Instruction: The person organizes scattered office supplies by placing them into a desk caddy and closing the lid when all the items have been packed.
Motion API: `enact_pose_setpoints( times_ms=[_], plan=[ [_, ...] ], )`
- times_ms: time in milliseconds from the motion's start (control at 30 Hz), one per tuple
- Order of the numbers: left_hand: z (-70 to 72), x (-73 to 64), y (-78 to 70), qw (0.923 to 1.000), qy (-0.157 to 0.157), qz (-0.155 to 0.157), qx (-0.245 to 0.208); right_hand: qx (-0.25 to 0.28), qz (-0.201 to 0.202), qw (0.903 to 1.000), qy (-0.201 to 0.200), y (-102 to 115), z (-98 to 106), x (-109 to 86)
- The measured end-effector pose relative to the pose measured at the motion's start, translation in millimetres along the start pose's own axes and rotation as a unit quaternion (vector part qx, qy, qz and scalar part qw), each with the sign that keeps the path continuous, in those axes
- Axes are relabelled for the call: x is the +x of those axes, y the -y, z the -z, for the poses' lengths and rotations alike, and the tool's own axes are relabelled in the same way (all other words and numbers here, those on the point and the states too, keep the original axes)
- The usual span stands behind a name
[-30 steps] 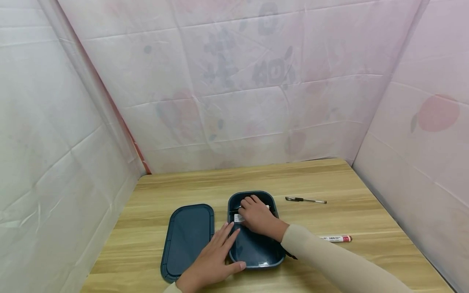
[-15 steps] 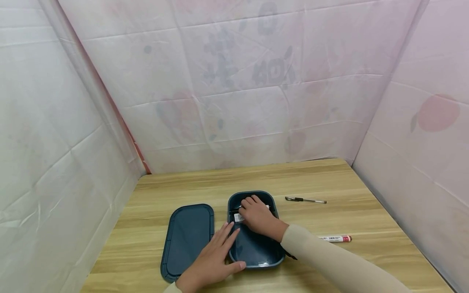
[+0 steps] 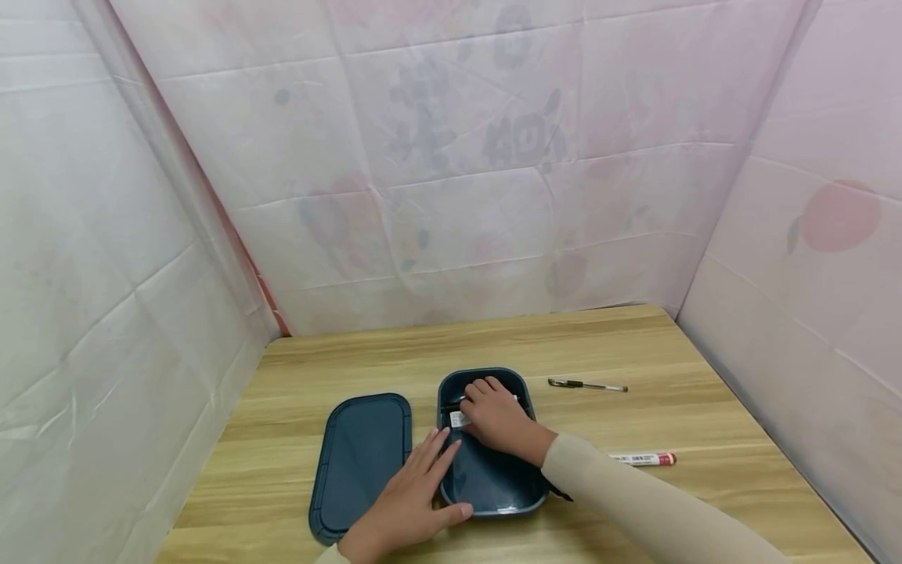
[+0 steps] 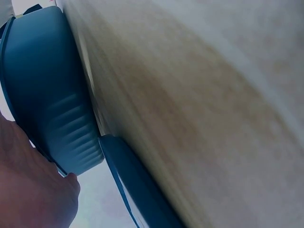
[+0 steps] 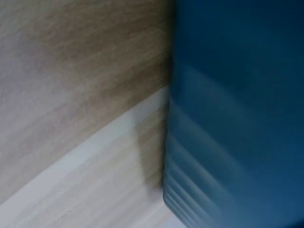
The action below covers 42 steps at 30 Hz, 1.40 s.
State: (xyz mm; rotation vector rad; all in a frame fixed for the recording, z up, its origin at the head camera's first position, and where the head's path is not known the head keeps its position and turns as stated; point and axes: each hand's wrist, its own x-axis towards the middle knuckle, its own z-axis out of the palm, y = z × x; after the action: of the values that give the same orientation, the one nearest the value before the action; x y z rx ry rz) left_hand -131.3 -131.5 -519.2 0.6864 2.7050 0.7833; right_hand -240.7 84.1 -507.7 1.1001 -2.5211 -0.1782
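A dark blue open box stands on the table. My right hand reaches into its far half, fingers curled down over a small item with a white label; most of that item is hidden under the hand. A dark strip shows beside the label. My left hand lies at the box's left rim with straight, spread fingers, the thumb near the front left corner. In the left wrist view, part of that hand touches the rim of the box. The right wrist view shows the box's ribbed outer wall.
The matching blue lid lies flat left of the box, partly under the left hand. A black-and-clear pen lies beyond the right arm. A white marker with a red end is partly covered by the right sleeve. White sheeting surrounds the table.
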Motion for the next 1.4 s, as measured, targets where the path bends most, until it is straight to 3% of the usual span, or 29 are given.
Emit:
enact_pose_setpoints(
  times_ms=[500,700,1067,1267,1400],
  plan=[
    [-1.3,0.9,0.2,1.0000,-0.003,0.000,-0.004,0.058,-0.032,0.9978,-0.012,-26,25,-14.3],
    [-1.5,3.3,-1.9,1.0000,0.004,0.002,-0.001,0.077,-0.045,0.9953,-0.039,-45,36,-34.0],
    [-3.3,4.8,0.1,1.0000,0.003,0.002,-0.008,0.124,-0.099,0.9871,-0.017,-80,43,-74.8],
    [-2.9,5.6,-0.1,0.9999,0.002,0.001,-0.010,0.133,-0.108,0.9847,-0.033,-93,41,-98.2],
    [-3.0,5.9,-0.3,1.0000,0.004,0.006,-0.005,0.137,-0.123,0.9829,-0.012,-96,40,-115.9]
  ],
)
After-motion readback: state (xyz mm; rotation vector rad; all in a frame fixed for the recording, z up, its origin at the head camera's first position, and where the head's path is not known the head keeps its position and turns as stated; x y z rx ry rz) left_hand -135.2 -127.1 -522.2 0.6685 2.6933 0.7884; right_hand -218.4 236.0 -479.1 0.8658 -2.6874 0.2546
